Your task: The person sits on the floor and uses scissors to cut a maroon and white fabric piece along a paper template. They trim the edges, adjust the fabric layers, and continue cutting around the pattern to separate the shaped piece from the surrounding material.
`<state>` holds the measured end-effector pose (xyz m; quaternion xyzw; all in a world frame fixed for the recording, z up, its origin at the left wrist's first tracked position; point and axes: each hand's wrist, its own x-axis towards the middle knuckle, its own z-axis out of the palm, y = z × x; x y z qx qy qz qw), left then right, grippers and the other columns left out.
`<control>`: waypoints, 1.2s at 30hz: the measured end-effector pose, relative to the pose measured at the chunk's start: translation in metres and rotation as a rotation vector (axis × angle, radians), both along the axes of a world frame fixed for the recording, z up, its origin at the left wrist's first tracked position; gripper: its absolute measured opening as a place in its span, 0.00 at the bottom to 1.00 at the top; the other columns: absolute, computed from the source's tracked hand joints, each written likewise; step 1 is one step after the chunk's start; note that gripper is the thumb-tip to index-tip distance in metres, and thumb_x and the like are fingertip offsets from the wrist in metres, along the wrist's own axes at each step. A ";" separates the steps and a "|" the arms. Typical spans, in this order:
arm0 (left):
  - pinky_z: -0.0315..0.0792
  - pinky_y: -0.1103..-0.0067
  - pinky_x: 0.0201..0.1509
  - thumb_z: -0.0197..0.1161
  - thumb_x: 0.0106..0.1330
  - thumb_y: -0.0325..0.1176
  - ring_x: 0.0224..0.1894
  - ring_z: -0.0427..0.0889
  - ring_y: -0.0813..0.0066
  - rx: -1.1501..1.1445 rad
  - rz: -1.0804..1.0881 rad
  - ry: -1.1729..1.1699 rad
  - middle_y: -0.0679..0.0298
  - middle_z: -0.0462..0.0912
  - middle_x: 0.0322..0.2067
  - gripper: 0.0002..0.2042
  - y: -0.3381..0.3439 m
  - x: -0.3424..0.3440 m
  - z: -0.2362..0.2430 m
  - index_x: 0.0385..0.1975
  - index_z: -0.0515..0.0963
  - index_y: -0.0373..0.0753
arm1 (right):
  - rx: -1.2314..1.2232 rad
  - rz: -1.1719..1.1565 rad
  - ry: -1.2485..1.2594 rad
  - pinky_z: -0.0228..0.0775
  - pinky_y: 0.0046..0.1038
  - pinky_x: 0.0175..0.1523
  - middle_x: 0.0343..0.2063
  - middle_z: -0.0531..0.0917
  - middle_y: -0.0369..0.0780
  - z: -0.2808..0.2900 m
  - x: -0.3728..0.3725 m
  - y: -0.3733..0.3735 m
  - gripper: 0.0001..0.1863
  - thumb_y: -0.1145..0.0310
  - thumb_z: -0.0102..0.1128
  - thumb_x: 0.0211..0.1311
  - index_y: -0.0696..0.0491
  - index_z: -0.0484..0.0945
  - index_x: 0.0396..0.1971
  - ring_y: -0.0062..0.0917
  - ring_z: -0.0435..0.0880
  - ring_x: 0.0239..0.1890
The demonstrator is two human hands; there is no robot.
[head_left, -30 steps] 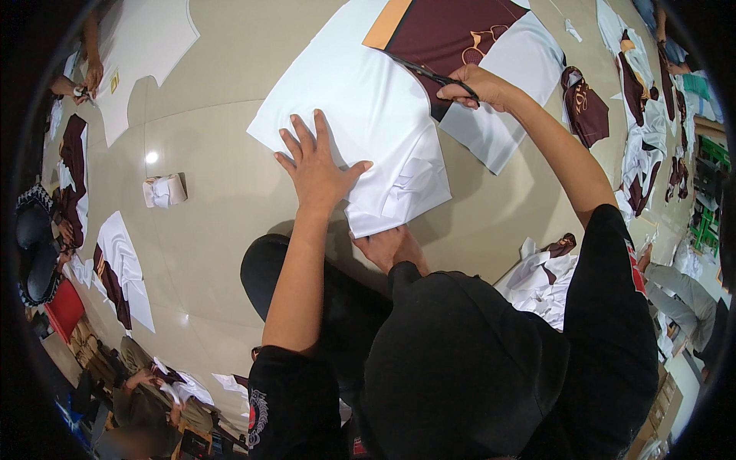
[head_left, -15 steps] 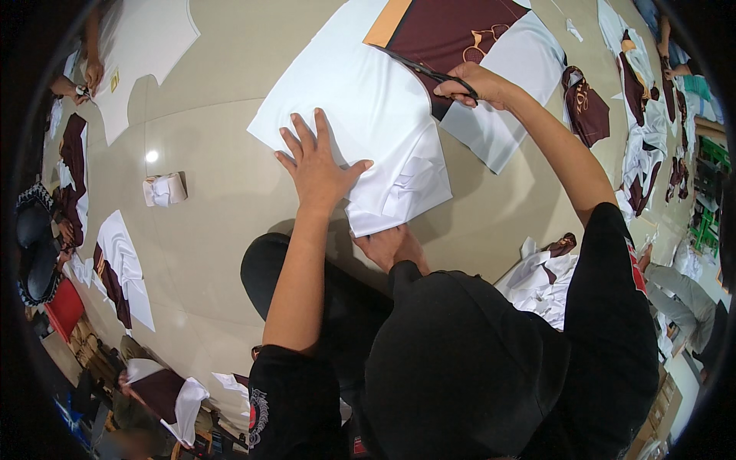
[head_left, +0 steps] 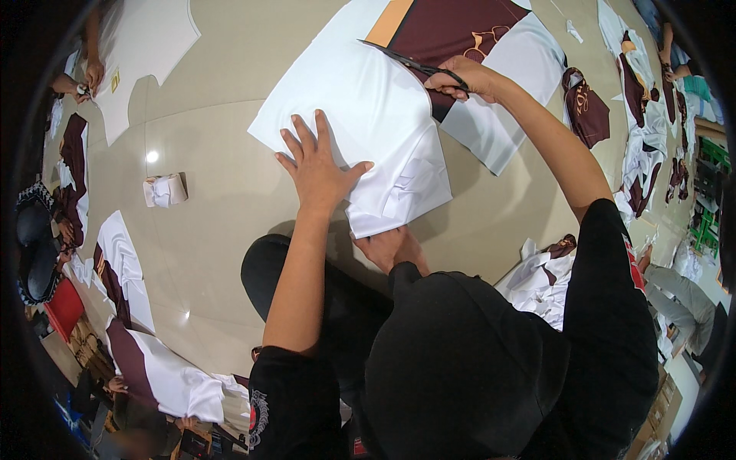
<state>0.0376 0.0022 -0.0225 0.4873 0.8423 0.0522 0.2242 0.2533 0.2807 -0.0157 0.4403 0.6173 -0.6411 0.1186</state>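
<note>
A large white piece of fabric (head_left: 360, 115) lies on the floor before me. Its far right side meets a maroon panel (head_left: 448, 34) with an orange strip and orange line print. My left hand (head_left: 318, 172) presses flat on the white fabric, fingers spread. In my right hand (head_left: 471, 80) is a pair of black scissors (head_left: 406, 60), its blade pointing left along the white fabric's edge by the orange strip. Whether a second blade runs under the cloth is hidden. The fabric's near corner bunches in folds and reaches my bare foot (head_left: 387, 247).
A small wrapped bundle (head_left: 165, 190) sits on the floor to the left. A maroon piece (head_left: 584, 107) and a crumpled white heap (head_left: 540, 280) lie to the right. Co-workers handle white and maroon cloth (head_left: 180, 368) around the room's edges.
My right hand and the scissors have shifted slightly left and away from me along the edge. My left hand stays put. At lower left, a co-worker's white and maroon cloth has been spread out.
</note>
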 end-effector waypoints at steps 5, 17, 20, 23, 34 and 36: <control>0.35 0.35 0.77 0.81 0.43 0.65 0.81 0.34 0.29 -0.010 0.002 0.002 0.39 0.37 0.80 0.68 0.001 0.000 0.000 0.82 0.44 0.49 | -0.013 0.030 -0.006 0.56 0.19 0.21 0.14 0.72 0.28 -0.006 0.003 0.006 0.17 0.61 0.72 0.62 0.49 0.75 0.19 0.10 0.66 0.14; 0.36 0.35 0.77 0.81 0.43 0.65 0.81 0.35 0.29 -0.009 -0.003 0.001 0.38 0.38 0.80 0.68 0.001 0.000 0.002 0.82 0.45 0.49 | 0.031 0.033 -0.033 0.57 0.22 0.21 0.14 0.71 0.28 -0.004 -0.001 0.003 0.19 0.58 0.74 0.58 0.48 0.74 0.16 0.13 0.67 0.15; 0.35 0.35 0.77 0.81 0.43 0.65 0.81 0.35 0.28 -0.018 0.001 0.000 0.38 0.38 0.80 0.68 0.001 0.000 0.002 0.82 0.45 0.48 | -0.004 -0.010 -0.037 0.56 0.22 0.22 0.15 0.70 0.28 0.005 -0.012 -0.001 0.20 0.55 0.74 0.58 0.47 0.74 0.16 0.13 0.66 0.16; 0.35 0.35 0.77 0.81 0.44 0.64 0.80 0.35 0.28 -0.004 0.000 -0.007 0.38 0.38 0.80 0.67 0.001 0.001 0.003 0.82 0.45 0.48 | 0.013 -0.010 -0.044 0.55 0.22 0.22 0.15 0.70 0.27 0.010 -0.018 -0.001 0.20 0.53 0.74 0.57 0.46 0.74 0.17 0.13 0.65 0.16; 0.36 0.34 0.77 0.81 0.44 0.63 0.80 0.35 0.28 0.016 -0.002 -0.012 0.37 0.38 0.80 0.67 0.000 0.001 0.002 0.82 0.45 0.48 | 0.042 0.066 -0.044 0.55 0.19 0.21 0.14 0.71 0.27 -0.004 -0.022 0.007 0.19 0.55 0.74 0.60 0.48 0.75 0.18 0.11 0.66 0.15; 0.36 0.34 0.76 0.81 0.44 0.64 0.80 0.35 0.28 0.027 -0.002 -0.016 0.38 0.37 0.80 0.67 0.000 0.001 0.001 0.82 0.45 0.48 | 0.021 0.038 -0.027 0.56 0.19 0.20 0.14 0.72 0.28 -0.002 -0.027 0.005 0.19 0.55 0.74 0.60 0.48 0.75 0.18 0.11 0.67 0.15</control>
